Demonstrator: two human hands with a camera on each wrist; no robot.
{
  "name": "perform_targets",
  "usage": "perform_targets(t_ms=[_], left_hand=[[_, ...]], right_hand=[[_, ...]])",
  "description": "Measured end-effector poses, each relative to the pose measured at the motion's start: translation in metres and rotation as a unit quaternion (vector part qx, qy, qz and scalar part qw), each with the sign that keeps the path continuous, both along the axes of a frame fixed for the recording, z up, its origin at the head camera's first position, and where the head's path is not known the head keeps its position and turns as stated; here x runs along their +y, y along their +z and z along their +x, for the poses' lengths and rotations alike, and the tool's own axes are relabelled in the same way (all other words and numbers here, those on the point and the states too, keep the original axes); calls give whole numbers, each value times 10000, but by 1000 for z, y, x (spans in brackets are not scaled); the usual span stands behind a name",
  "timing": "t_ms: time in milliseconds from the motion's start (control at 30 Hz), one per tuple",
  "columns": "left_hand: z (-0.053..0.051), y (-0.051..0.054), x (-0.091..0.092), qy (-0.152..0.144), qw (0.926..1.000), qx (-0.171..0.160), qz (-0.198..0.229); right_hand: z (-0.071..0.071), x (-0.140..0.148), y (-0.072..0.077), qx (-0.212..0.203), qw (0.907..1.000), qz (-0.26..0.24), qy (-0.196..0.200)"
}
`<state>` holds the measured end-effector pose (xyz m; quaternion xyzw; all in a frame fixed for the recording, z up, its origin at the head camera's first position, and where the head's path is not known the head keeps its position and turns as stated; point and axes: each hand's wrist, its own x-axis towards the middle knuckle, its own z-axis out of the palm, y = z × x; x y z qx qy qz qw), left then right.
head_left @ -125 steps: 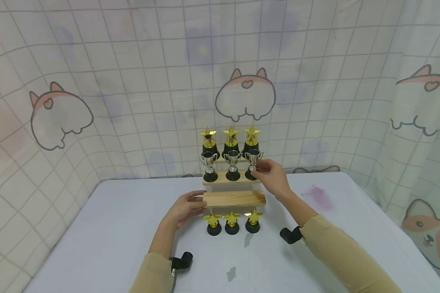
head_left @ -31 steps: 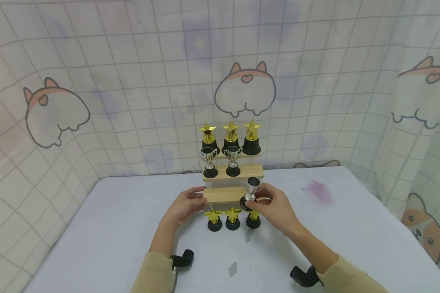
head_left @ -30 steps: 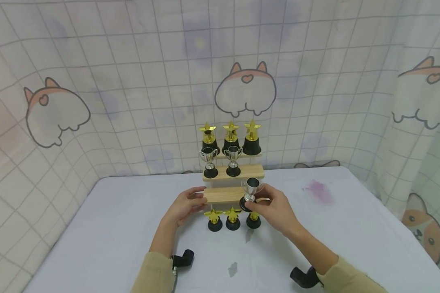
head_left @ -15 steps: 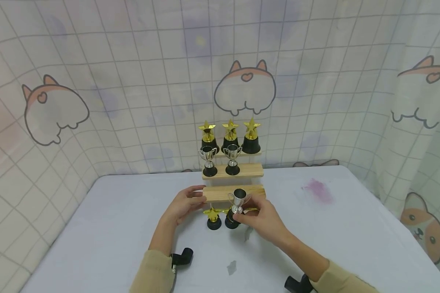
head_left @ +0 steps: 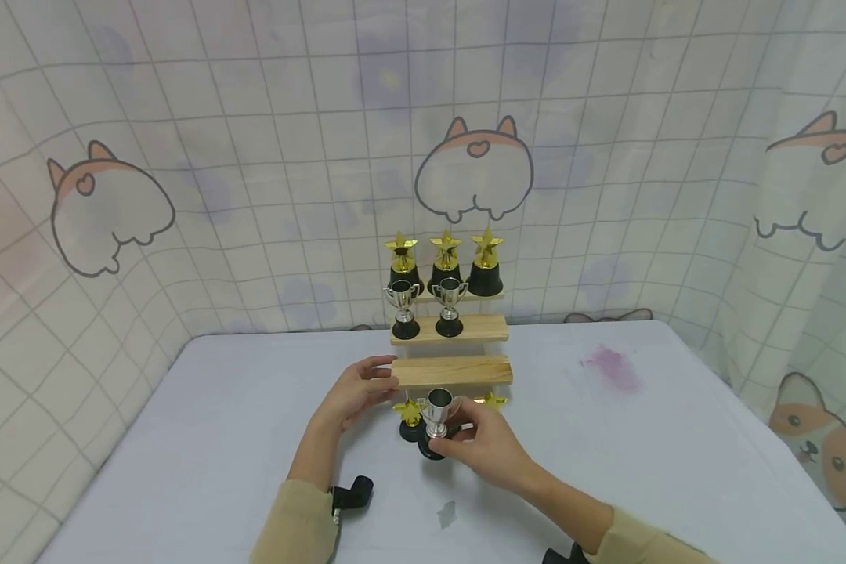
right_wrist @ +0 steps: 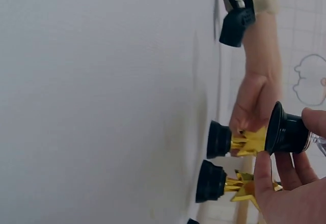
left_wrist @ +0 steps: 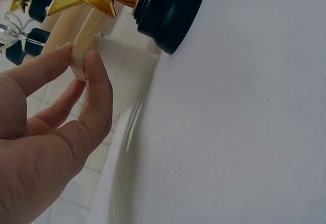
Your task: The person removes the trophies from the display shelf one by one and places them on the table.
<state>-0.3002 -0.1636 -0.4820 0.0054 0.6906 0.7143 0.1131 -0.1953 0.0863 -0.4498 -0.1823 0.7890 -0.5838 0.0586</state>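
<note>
The right hand [head_left: 485,446] pinches a silver trophy cup [head_left: 437,412], upright (base aloft), in front of gold star trophies [head_left: 410,413]. The left hand [head_left: 352,394] grips the lowest wooden shelf [head_left: 453,372].

The right hand [head_left: 489,445] holds a silver trophy [head_left: 437,413] while the left hand [head_left: 352,395] grips the lowest wooden shelf [head_left: 453,371] by its end
</note>
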Motion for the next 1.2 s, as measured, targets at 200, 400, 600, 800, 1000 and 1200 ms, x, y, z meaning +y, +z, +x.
perform_targets(t_ms=[200, 400, 600, 800, 1000, 1200], left_hand=[[2, 2, 0, 8, 10000, -18, 18], [2, 4, 1, 8, 10000, -12, 10], [2, 3, 2, -28, 10000, 17, 27], [2, 1, 1, -37, 10000, 12, 60], [2, 1, 1, -1, 9999, -25, 106], [2, 2, 0, -34, 9999, -46, 112]], right_hand=[[-1, -7, -10, 110, 9995, 211, 203], [-4, -9, -13, 196, 9980, 478, 366], [-6, -16, -15, -30, 9964, 696, 482], [-6, -24, -18, -68, 9933, 995, 577], [-4, -29, -21, 166, 9927, 1045, 572], [-5, -30, -23, 293, 9906, 1187, 611]])
